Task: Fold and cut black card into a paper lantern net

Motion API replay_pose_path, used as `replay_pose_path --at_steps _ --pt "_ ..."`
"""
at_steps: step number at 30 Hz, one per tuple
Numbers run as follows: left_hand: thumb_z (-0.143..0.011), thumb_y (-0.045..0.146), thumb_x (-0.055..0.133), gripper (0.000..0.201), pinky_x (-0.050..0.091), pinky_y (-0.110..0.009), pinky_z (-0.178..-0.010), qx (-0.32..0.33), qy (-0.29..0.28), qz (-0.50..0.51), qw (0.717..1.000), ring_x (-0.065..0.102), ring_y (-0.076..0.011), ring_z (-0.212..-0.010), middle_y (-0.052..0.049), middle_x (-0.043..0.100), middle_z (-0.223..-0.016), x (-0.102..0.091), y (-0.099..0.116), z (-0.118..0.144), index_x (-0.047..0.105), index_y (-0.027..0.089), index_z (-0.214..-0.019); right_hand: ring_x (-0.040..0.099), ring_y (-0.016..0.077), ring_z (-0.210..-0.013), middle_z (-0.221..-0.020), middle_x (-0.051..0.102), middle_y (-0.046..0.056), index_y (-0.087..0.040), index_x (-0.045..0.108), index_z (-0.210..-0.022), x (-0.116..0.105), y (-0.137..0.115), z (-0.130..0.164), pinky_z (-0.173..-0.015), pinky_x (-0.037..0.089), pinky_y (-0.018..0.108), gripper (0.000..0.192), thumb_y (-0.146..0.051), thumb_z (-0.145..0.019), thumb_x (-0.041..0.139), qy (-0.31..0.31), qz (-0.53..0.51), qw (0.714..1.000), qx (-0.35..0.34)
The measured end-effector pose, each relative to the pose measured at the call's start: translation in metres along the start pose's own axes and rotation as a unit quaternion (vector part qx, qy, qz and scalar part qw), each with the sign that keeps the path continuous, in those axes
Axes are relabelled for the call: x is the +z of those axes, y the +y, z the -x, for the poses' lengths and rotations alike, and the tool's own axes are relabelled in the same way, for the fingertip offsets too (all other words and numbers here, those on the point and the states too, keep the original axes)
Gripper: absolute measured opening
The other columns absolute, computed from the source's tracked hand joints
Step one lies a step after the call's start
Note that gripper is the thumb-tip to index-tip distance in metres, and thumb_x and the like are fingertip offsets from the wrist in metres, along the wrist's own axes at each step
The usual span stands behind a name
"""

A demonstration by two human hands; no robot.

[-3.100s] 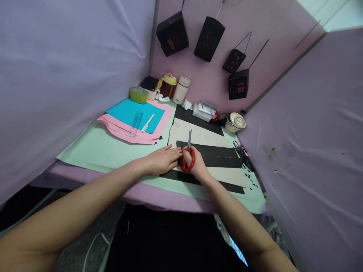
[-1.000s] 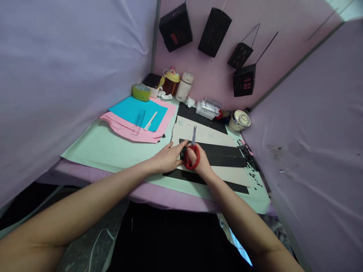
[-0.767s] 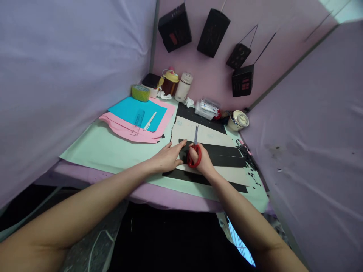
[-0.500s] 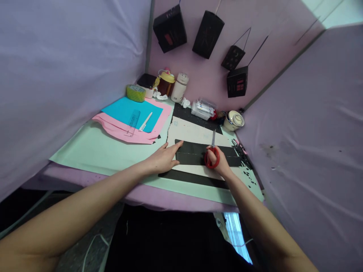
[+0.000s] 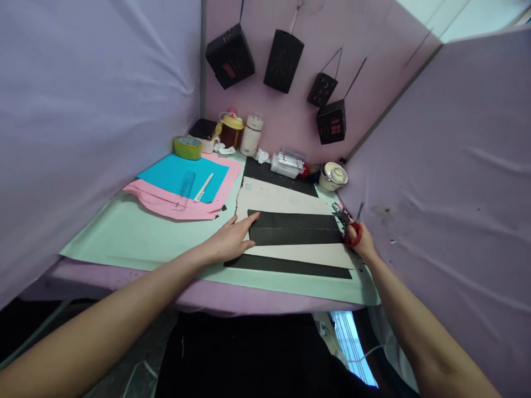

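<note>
Head camera: resting the left hand point(image 5: 230, 241) at the left end of a black paper strip point(image 5: 296, 229), spreading its fingers wide and setting thumb well apart from forefinger. Touching the strip's upper left corner with the forefinger and placing the thumb lower down, by the left edge. Seeing the rest of the strip stretching rightward from those fingers, on top of a white sheet point(image 5: 290, 193), with a thin pale line running lengthwise. Gripping red-handled scissors point(image 5: 354, 226) in the right hand point(image 5: 364, 243), curling the fingers around the handles at the strip's right end and pointing the blades upward, away from the body. Being unable to tell contact from a small gap between handles and strip. Seeing loose black scraps point(image 5: 341, 213) right beside the scissors, and a second black strip point(image 5: 290, 266) along the white sheet's near edge.

Looking over the writing: finding fine marks on the clear ruler point(image 5: 186, 183), too small to read, near a white pen point(image 5: 203, 187) on blue paper point(image 5: 166, 171). Finding print on the green tape roll point(image 5: 187, 148), also unreadable. Noticing a faint bluish mark near the white sheet's upper left corner, illegible. Spotting a red window-like pattern on the rightmost hanging black box point(image 5: 331, 121).
</note>
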State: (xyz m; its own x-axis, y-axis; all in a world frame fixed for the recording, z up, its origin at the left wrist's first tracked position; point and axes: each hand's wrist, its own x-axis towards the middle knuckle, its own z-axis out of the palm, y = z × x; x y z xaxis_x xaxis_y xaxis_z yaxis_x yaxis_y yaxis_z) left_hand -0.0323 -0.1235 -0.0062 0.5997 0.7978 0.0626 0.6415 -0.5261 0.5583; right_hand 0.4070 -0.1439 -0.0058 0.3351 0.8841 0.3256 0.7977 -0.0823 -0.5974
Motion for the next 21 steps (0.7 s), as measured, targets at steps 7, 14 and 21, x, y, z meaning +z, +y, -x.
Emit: replay_pose_path --at_steps 7,14,21 --pt "-0.089 0.039 0.043 0.066 0.026 -0.047 -0.111 0.026 0.009 -0.026 0.999 0.027 -0.0313 -0.139 -0.007 0.029 -0.153 -0.004 0.006 0.006 0.017 0.022 -0.148 0.057 0.0233 -0.078 -0.092 0.063 0.015 -0.013 0.05 -0.108 -0.023 -0.014 -0.032 -0.073 0.043 0.035 0.041 -0.044 -0.083 0.04 0.039 0.132 0.99 0.011" --pt "-0.085 0.048 0.052 0.063 0.021 -0.045 -0.114 0.04 0.039 -0.041 0.998 0.033 -0.03 -0.137 -0.006 0.036 -0.15 -0.003 0.008 0.011 0.031 0.023 -0.14 0.062 0.0259 -0.081 -0.088 0.068 0.015 -0.014 0.051 -0.119 0.03 -0.082 -0.095 -0.072 0.041 0.033 0.054 -0.052 -0.081 0.057 -0.082 0.216 0.972 -0.052" --pt "-0.085 0.028 0.056 0.043 0.014 -0.043 -0.117 0.088 0.051 0.005 0.995 0.036 -0.0209 -0.135 -0.006 0.045 -0.143 -0.005 0.004 0.011 0.041 0.023 -0.125 0.062 0.0252 -0.083 -0.09 0.068 0.019 -0.009 0.06 -0.099 0.1 -0.118 -0.109 -0.073 0.042 0.031 0.034 -0.037 -0.08 0.063 -0.144 0.233 0.957 -0.093"
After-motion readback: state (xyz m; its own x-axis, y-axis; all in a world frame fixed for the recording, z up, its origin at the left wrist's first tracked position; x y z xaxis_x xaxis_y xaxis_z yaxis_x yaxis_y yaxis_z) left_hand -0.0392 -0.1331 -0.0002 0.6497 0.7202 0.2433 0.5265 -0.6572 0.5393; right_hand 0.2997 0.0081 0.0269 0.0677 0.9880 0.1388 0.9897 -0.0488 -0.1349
